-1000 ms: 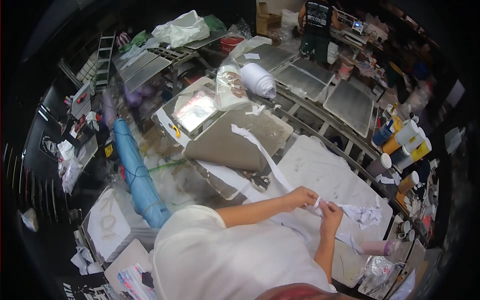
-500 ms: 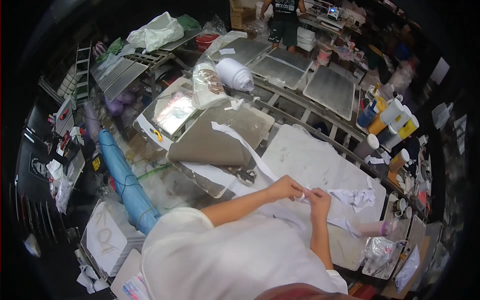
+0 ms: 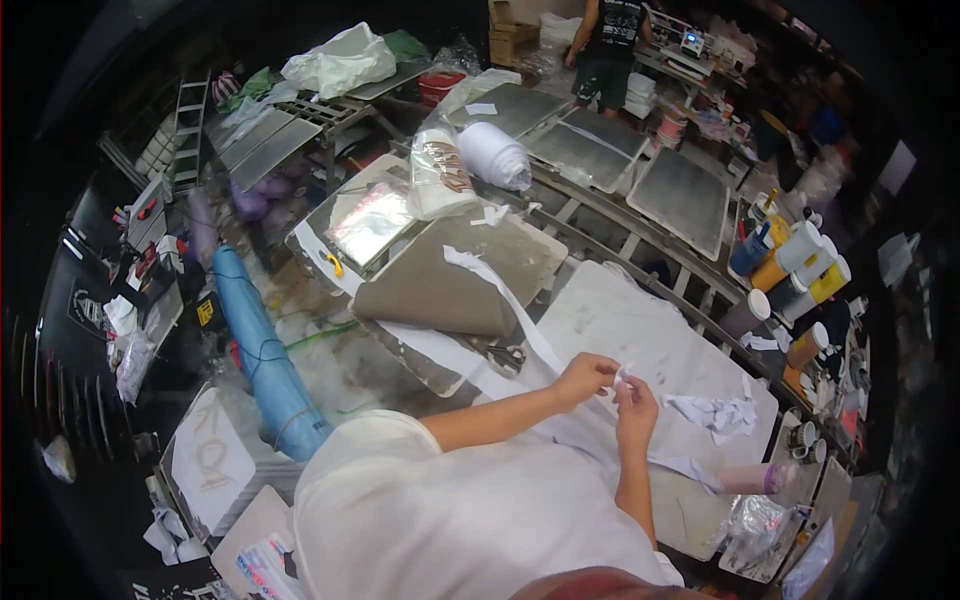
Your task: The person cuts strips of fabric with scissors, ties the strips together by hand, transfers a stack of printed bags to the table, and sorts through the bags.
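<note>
Over the pale board (image 3: 650,330), my two hands meet with fingertips close together. My right hand (image 3: 636,415) is closed in a pinch on a small crumpled white strip (image 3: 622,377), which sticks up between thumb and finger. My left hand (image 3: 586,381) is pinched too, its fingertips at the left side of the same strip. Whether the strip is paper or cloth I cannot tell. A long white strip (image 3: 500,290) runs under my left forearm. Scissors (image 3: 509,358) lie beside it. Crumpled white scraps (image 3: 722,412) rest to the right of my hands.
A grey-brown sheet (image 3: 435,295) covers the board ahead, near a white roll (image 3: 495,157). Bottles of ink or paint (image 3: 795,248) stand at right, above a pinkish cylinder (image 3: 745,478). A blue wrapped roll (image 3: 262,340) leans at left. A person (image 3: 608,50) stands at the back.
My view has shifted, so the surroundings sit further right and lower. The white strip now stands higher between my fingertips, and my hands are slightly further apart.
</note>
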The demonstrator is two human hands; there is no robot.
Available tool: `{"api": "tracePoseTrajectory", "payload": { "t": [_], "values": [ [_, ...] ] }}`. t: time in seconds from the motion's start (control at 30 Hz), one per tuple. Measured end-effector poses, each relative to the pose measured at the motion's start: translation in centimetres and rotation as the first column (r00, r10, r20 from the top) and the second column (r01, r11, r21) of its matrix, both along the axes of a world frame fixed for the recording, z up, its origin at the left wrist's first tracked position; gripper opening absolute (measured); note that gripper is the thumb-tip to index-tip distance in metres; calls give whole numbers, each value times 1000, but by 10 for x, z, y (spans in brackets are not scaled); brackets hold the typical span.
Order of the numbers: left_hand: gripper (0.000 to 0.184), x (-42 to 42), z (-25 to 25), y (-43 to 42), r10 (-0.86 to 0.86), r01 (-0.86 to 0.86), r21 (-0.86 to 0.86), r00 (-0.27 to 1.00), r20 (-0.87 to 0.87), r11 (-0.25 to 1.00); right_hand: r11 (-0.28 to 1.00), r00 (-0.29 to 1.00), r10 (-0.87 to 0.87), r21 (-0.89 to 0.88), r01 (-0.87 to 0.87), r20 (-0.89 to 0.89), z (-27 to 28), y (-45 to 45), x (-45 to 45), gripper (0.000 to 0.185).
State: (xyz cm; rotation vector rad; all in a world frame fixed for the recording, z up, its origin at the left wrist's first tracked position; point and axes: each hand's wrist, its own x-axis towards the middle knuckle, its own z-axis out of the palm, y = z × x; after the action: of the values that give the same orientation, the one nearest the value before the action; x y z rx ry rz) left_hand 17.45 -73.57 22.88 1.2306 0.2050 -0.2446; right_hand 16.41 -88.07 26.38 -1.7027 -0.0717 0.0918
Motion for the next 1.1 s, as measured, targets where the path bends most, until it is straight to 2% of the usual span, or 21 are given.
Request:
{"api": "tracePoseTrajectory", "payload": {
  "t": [0.03, 0.1, 0.13, 0.17, 0.23, 0.27, 0.3, 0.33, 0.43, 0.5, 0.73, 0.8, 0.9, 1.03, 1.1],
  "values": [
    [19, 0, 2, 1, -10, 10, -3, 1000, -2, 1000, 1000, 1000, -10, -3, 10, -2, 0, -4, 1, 18],
    [17, 3, 7, 11, 72, -63, -118, 995, 68, 991, 992, 996, 53, -109, -61, -72, -3, -12, 3, 19],
    [17, 6, 8, 20, 43, -35, -120, 997, 58, 992, 986, 996, 78, -150, -72, 36, -7, -12, 5, 20],
    [16, 8, 5, 26, -4, 12, -71, 994, 106, 997, 977, 988, 90, -202, -63, 129, -11, -16, 4, 22],
    [17, 12, -2, 33, -123, 122, 19, 982, 145, 992, 958, 986, 123, -272, -88, 112, -5, -19, 4, 22],
    [17, 14, -2, 37, -135, 135, 11, 977, 168, 991, 945, 982, 128, -318, -78, 139, 4, -19, 2, 24],
    [16, 7, 20, 34, -121, 117, 33, 984, 131, 993, 960, 970, 123, -273, -63, 211, 5, -20, 0, 24],
    [15, 7, 30, 36, -172, 165, 64, 974, 147, 984, 961, 976, 141, -260, -94, 168, 14, -21, -2, 24],
    [14, 2, 68, 37, -192, 162, 199, 971, 144, 967, 982, 988, 88, -175, -66, 126, 27, -19, -8, 24],
    [12, 3, 73, 37, -193, 153, 218, 965, 177, 964, 987, 994, 98, -129, -92, 39, 35, -18, -13, 24],
    [11, 10, 81, 47, -148, 87, 280, 967, 207, 956, 994, 994, 97, -40, -100, -57, 38, -16, -18, 21],
    [10, 15, 75, 56, -77, 39, 173, 972, 221, 984, 992, 989, 122, -10, -124, -78, 37, -19, -20, 21],
    [9, 21, 76, 68, -41, -2, 199, 977, 209, 980, 986, 969, 165, 39, -160, -185, 36, -23, -25, 22],
    [12, 28, 71, 51, -11, -29, 170, 973, 231, 985, 981, 967, 190, 74, -180, -168, 30, -19, -27, 22],
    [12, 33, 71, 34, 54, -69, 35, 950, 308, 997, 963, 951, 242, 165, -212, -191, 22, -16, -25, 24]
  ]
}}
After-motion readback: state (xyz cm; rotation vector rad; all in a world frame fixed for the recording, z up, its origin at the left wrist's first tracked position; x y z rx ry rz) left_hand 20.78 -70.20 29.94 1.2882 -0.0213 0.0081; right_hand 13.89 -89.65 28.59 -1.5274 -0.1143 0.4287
